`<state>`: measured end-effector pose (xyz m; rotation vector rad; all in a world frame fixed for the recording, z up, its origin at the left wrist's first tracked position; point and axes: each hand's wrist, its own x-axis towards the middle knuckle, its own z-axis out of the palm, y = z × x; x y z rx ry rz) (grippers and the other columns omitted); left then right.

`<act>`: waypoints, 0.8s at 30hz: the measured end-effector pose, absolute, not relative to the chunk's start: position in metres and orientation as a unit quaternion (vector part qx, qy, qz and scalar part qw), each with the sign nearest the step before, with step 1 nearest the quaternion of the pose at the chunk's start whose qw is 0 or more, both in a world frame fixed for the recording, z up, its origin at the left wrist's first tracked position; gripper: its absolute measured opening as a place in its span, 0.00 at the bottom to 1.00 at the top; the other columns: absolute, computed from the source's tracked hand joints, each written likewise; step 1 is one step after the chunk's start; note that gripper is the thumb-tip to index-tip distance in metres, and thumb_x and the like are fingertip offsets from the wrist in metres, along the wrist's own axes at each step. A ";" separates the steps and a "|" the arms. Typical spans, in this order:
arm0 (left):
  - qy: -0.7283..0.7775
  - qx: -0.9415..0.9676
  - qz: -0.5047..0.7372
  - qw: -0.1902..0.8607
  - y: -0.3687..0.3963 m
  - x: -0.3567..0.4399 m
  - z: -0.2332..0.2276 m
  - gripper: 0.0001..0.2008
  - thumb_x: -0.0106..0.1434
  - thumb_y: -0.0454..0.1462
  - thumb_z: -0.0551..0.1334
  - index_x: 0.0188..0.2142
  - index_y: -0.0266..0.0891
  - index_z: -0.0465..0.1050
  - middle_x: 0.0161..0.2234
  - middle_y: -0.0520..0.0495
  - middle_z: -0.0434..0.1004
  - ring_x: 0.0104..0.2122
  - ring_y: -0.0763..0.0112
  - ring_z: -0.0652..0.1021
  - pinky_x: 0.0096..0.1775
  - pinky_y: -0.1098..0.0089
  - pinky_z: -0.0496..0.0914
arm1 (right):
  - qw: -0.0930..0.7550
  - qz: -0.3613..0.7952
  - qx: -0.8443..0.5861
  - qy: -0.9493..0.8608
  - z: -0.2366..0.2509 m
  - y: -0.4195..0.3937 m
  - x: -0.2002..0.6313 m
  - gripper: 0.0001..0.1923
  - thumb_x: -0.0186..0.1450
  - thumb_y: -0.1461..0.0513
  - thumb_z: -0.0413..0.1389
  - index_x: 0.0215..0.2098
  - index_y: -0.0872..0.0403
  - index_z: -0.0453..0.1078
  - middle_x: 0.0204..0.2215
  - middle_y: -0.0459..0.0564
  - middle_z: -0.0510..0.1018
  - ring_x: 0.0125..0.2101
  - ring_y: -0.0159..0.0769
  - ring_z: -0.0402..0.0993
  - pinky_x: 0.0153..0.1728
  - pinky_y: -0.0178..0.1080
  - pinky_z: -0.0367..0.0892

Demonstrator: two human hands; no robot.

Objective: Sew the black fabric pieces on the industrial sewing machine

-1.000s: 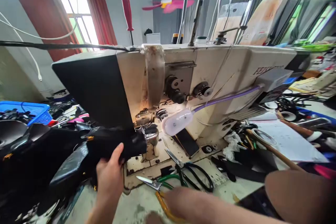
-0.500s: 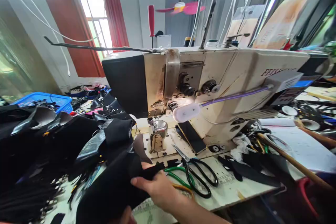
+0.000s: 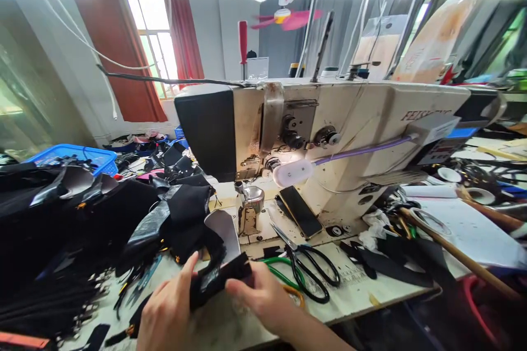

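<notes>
Both hands had hold of a black piece (image 3: 214, 283), which lay between them just above the near edge of the desk (image 3: 354, 303), in front of the sewing machine (image 3: 362, 115). The left hand (image 3: 167, 307) was partly closed at the left end of the piece, one finger reaching up beside it; how its thumb sat could not be told. The right hand (image 3: 263, 293) was closed in a pinch on the other end, its thumb laid along the near side. A pale grey flap (image 3: 226, 226) stood just beyond the piece, though whether the two were joined was unclear. Scissors with black handles (image 3: 293, 247) lay to the right, over a green handle (image 3: 284, 260) near the right hand. A phone (image 3: 302, 211) leaned at the foot of the machine, below a white lamp (image 3: 293, 174). Off to the left, a heap of black pieces (image 3: 35, 225) spread across the desk, with a blue basket (image 3: 101, 160) behind it.
</notes>
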<state>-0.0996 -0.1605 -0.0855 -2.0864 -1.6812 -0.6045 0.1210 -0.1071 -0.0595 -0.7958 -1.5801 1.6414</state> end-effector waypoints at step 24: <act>-0.753 -0.614 -0.224 -0.076 -0.150 -0.081 -0.022 0.13 0.61 0.42 0.67 0.44 0.44 0.78 0.42 0.45 0.85 0.43 0.52 0.82 0.42 0.61 0.73 | 0.353 0.297 -0.576 -0.674 -0.160 -0.062 0.277 0.28 0.54 0.52 0.54 0.51 0.54 0.67 0.38 0.56 0.80 0.42 0.48 0.79 0.44 0.43 0.74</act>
